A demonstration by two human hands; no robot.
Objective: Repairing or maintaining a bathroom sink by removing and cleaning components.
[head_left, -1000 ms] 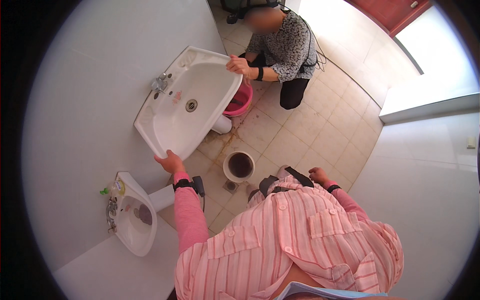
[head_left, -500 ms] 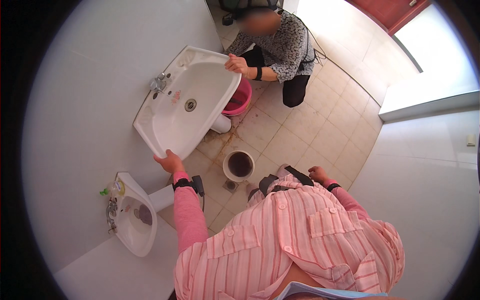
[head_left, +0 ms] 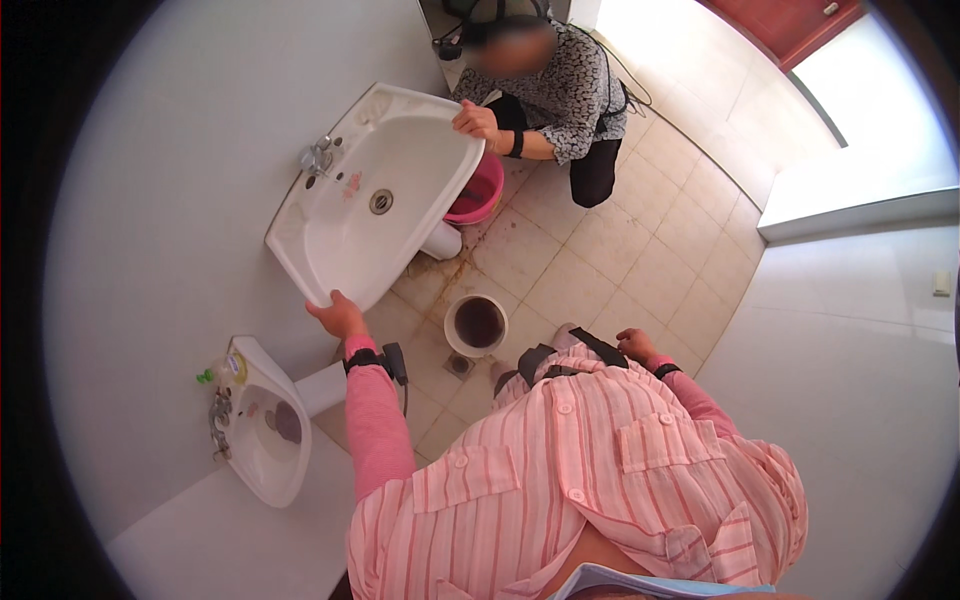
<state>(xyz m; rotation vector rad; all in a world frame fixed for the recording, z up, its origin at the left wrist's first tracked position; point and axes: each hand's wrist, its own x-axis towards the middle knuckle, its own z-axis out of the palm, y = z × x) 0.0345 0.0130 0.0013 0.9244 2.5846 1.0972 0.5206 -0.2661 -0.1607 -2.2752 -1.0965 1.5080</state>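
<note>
One-handedly gripping the large basin [head_left: 335, 245] over the white pedestal [head_left: 443, 242] with the left hand [head_left: 338, 316], hanging the right hand [head_left: 634, 346], of unclear hold, well apart from that pedestal, possibly risking tipping through a slipping grip.

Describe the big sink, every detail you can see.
The big sink is white and ceramic-looking. Its back runs along the wall, with a silver tap and dark holes; red markings sit inside the bowl, near a round metal drain. A white pedestal shows below its front edge; whether it bears the sink is hidden. The left hand grips the near end, the co-worker's hand lies on the far end.
</note>
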